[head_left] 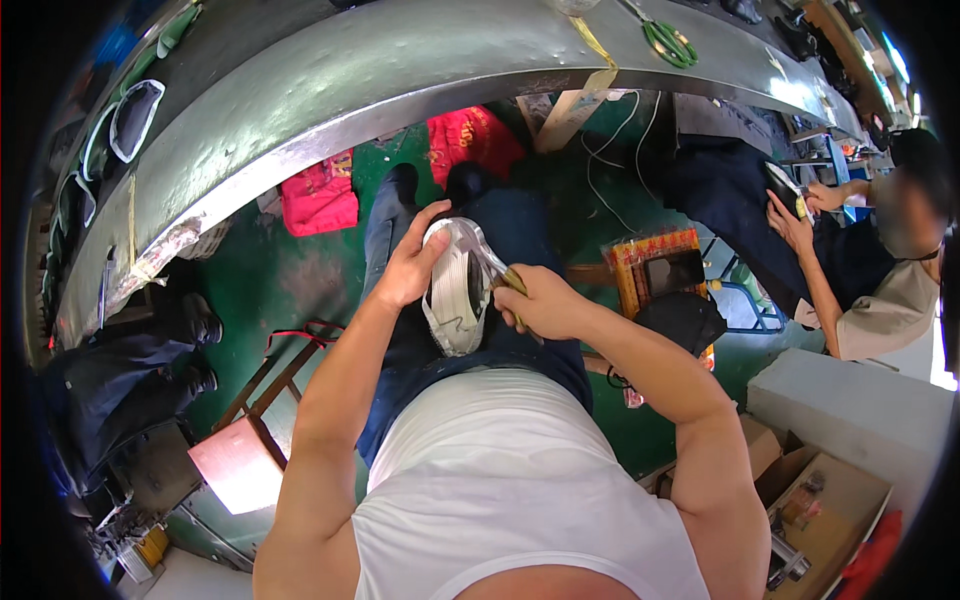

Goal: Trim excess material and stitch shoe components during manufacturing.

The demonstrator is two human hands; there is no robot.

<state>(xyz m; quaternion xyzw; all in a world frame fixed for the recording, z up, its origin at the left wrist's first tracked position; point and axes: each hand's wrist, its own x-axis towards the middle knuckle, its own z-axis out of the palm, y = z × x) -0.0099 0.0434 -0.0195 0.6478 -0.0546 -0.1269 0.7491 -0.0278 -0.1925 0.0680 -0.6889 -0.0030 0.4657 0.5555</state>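
A whitish shoe upper (453, 300), apparently on a shoe form, lies over my lap with its bottom side facing up and a dark strip along its right side. My left hand (408, 262) is closed round its upper left edge, with the thumb over the rim. In my right hand (543, 303) is a pair of pliers (491, 262) with yellowish handles. The metal head of the pliers reaches to the upper right edge of the shoe. Whether the jaws pinch the material is too small to tell.
A long metal bench (350, 75) curves ahead, with green-handled scissors (668, 42) on it. Red bags (320, 197) lie on the green floor. At right, a co-worker (870, 300) holds a shoe. A wooden stool (240, 460) stands at left, a cardboard box (840, 490) at lower right.
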